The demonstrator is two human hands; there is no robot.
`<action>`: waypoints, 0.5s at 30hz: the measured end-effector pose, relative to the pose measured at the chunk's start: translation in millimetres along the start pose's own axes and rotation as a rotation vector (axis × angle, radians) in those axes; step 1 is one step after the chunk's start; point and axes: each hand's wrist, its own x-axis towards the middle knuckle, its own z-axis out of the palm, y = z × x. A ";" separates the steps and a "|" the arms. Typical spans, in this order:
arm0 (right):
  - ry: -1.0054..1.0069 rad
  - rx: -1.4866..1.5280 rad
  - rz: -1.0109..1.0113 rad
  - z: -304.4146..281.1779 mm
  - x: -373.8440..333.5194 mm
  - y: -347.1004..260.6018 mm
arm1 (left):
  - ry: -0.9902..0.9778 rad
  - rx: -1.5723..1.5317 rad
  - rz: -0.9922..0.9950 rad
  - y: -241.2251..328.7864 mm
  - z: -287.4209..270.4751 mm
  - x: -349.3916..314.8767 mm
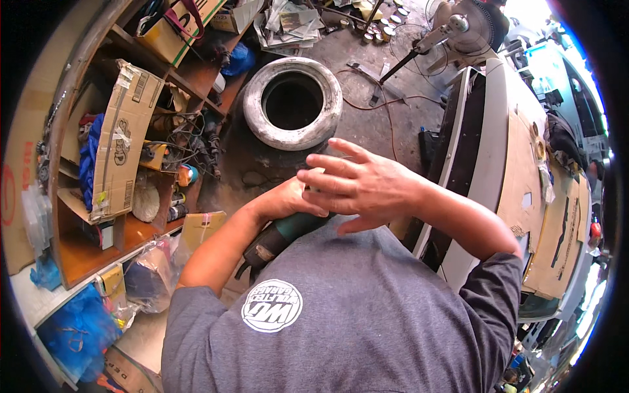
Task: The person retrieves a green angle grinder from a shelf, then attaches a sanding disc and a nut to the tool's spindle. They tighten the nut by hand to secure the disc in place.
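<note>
My left hand (286,199) is wrapped around the front of a teal and black handheld power tool (288,227), held close against my shirt. The tool's dark rear end slants down to the left under my forearm; its front end is hidden behind my hands. Over the left hand, my right hand (354,187) is raised with its fingers spread, and nothing shows in it. Whether its fingertips touch the left hand or tool, I cannot tell. Just beyond both hands stands a tyre (327,98), its upper face smeared whitish.
Wooden shelving (121,232) on the left holds a cardboard box (128,141) and tangled cables. At right lies a long pale panel (491,144) with cardboard on it. A pedestal fan (468,29) stands at the far right. A thin cord (393,128) crosses the floor.
</note>
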 end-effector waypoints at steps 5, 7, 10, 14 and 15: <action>-0.062 0.005 -0.104 14.7 -2.8 14.0 | 0.037 -0.028 0.048 -9.1 1.6 -1.0; 0.012 -0.008 -0.138 22.5 -3.1 18.2 | 0.024 -0.065 0.032 -16.7 -0.2 -0.8; 0.150 0.030 -0.021 34.2 -2.0 16.2 | 0.091 -0.021 0.125 -16.4 1.0 -0.2; 0.368 0.001 0.380 55.7 13.4 -7.5 | 0.229 -0.035 0.208 -15.3 6.5 -3.2; 0.391 0.016 0.448 58.1 16.5 -11.9 | 0.234 -0.020 0.172 -18.3 2.9 -3.8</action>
